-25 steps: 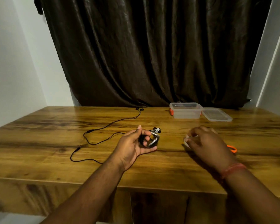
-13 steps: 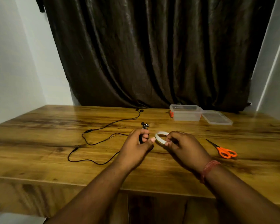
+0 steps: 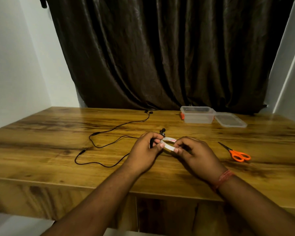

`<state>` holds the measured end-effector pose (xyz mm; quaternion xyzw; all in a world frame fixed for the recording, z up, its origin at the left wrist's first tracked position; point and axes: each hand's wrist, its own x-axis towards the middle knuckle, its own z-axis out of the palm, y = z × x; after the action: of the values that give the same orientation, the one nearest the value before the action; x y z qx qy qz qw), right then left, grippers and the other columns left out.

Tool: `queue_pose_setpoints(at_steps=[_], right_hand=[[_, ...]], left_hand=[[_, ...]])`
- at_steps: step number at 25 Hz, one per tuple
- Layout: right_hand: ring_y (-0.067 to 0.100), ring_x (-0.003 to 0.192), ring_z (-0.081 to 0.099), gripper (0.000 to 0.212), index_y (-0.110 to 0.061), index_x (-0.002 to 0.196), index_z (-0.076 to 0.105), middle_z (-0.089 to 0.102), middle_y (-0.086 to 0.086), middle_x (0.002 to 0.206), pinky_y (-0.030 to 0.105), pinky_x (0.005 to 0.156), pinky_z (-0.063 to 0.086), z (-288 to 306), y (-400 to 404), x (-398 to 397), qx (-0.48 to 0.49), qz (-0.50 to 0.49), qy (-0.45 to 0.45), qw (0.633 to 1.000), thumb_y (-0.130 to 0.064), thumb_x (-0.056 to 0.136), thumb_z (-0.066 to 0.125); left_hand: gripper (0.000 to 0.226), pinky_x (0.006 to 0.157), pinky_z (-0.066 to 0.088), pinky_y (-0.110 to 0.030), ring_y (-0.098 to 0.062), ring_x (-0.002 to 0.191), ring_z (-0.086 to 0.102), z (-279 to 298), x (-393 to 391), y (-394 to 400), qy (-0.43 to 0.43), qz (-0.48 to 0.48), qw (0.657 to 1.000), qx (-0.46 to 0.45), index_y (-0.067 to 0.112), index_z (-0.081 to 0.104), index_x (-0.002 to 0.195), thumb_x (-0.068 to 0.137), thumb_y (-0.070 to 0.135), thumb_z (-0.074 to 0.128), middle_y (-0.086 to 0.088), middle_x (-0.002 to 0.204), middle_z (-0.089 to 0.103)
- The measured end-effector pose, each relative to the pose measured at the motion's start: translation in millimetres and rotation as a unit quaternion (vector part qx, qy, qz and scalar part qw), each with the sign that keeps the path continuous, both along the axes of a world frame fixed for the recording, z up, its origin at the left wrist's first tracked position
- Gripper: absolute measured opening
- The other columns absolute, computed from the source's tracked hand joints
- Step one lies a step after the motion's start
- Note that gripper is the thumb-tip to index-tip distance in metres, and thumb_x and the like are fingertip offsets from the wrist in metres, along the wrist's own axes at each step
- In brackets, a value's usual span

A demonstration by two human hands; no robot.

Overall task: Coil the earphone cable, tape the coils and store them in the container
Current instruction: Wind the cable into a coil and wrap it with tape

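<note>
Hands meet mid-tabletop (image 3: pixel 41 150): left hand (image 3: pixel 146 149) grips coiled earphones (image 3: pixel 162 133) so loops hold, right hand (image 3: pixel 192 150) pinches tape roll (image 3: pixel 168 145) alongside, likely seeking its end. Container (image 3: pixel 197 114) waits open behind.

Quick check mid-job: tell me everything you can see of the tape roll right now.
The tape roll is a thin whitish ring, with faint reddish marks on its inner face. It is held above the wooden table, tilted so its opening shows. The right hand pinches its right side; the left hand, which grips the coiled earphones, touches its left edge. Any pulled tape end is not discernible.
</note>
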<state>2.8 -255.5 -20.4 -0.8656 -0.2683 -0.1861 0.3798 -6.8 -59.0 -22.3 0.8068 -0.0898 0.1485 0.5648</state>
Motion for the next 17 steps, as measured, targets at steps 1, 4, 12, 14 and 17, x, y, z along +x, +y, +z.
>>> queue_pose_setpoints(at_steps=[1,4,12,14,17], right_hand=[[0.001,0.084,0.057,0.007,-0.029,0.091,0.067,0.065,-0.014,0.089,0.028,0.073,0.049,0.1,-0.5,-0.4,0.001,0.001,0.0,1.0,-0.023,0.09,0.067],[-0.001,0.087,0.056,0.007,-0.031,0.091,0.066,0.065,-0.016,0.091,0.023,0.073,0.048,0.9,-1.7,-1.1,0.002,0.003,-0.002,1.0,-0.024,0.09,0.067],[-0.005,0.091,0.054,0.01,-0.034,0.09,0.066,0.063,-0.019,0.091,0.014,0.072,0.044,-0.6,-3.8,0.5,0.016,0.001,0.008,1.0,-0.024,0.09,0.066],[-0.003,0.089,0.055,0.01,-0.033,0.09,0.066,0.063,-0.017,0.091,0.018,0.072,0.045,-0.6,-4.4,0.9,0.011,0.002,0.007,1.0,-0.023,0.09,0.066],[-0.004,0.089,0.054,0.01,-0.033,0.09,0.065,0.062,-0.019,0.09,0.013,0.07,0.041,-0.2,-5.6,-0.2,0.0,0.007,-0.002,1.0,-0.024,0.09,0.065]], left_hand=[[0.018,0.088,0.058,-0.037,-0.017,0.101,0.064,0.1,-0.7,0.3,0.0,0.001,1.0,-0.002,0.026,0.066,0.107,0.093,0.015,0.065,0.002,0.107,0.063],[0.019,0.079,0.058,-0.028,-0.008,0.094,0.065,1.3,-2.4,0.5,-0.006,0.016,1.0,-0.002,0.032,0.066,0.102,0.095,0.015,0.062,0.009,0.101,0.066],[0.007,0.081,0.056,-0.034,-0.004,0.09,0.062,-0.7,-0.5,0.7,-0.048,0.067,0.995,0.057,0.032,0.067,0.097,0.094,0.029,0.062,0.013,0.099,0.066],[0.007,0.079,0.054,-0.03,-0.001,0.089,0.059,-2.2,-0.2,-0.1,-0.072,0.078,0.99,0.094,0.032,0.067,0.096,0.094,0.03,0.061,0.014,0.098,0.064],[0.008,0.074,0.053,-0.027,0.0,0.084,0.057,-3.6,1.3,-1.6,-0.09,0.09,0.983,0.134,0.031,0.066,0.094,0.095,0.031,0.057,0.015,0.093,0.062]])
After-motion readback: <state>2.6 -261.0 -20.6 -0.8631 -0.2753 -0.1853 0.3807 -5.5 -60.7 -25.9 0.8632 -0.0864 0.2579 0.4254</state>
